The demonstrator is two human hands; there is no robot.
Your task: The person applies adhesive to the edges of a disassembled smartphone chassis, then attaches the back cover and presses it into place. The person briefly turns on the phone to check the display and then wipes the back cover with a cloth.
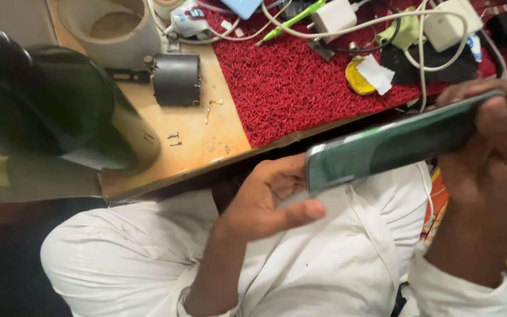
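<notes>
A: So, what's held there?

B: A green phone [397, 142], flat and slim, held edge-on above the lap, just off the front edge of the wooden bench [177, 147]. It lies almost level, tilted up a little toward the right.

A: How is it gripped?

B: The right hand [491, 147] is clamped on the far end, fingers wrapped over the top edge and the palm beneath. The left hand [268, 196] sits at the near end: fingers curled behind the corner, thumb stretched out just under the lower edge. Whether that thumb actually presses the phone, I cannot tell; the left hand looks more like a support than a clamp.

A: How would it handle, do you reckon?

B: Light and stiff, I'd judge, with a glossy back that looks slippery, and likely fragile if dropped. The narrow edges near the two ends seem the safest hold, not the smooth faces.

A: And around it?

B: Under it, white clothing [324, 258] over the person's lap. Beyond, a red bristly mat [300, 82] on the bench carries white chargers [334, 14], tangled white cables [382, 23], a green pen-like tool [294, 20] and a yellow disc [357, 79] with a scrap of white paper. Further left stand a short grey cylinder [176, 79], a white cup [112, 29], and a dark lamp head [48, 100], close to the camera and blurred.
</notes>
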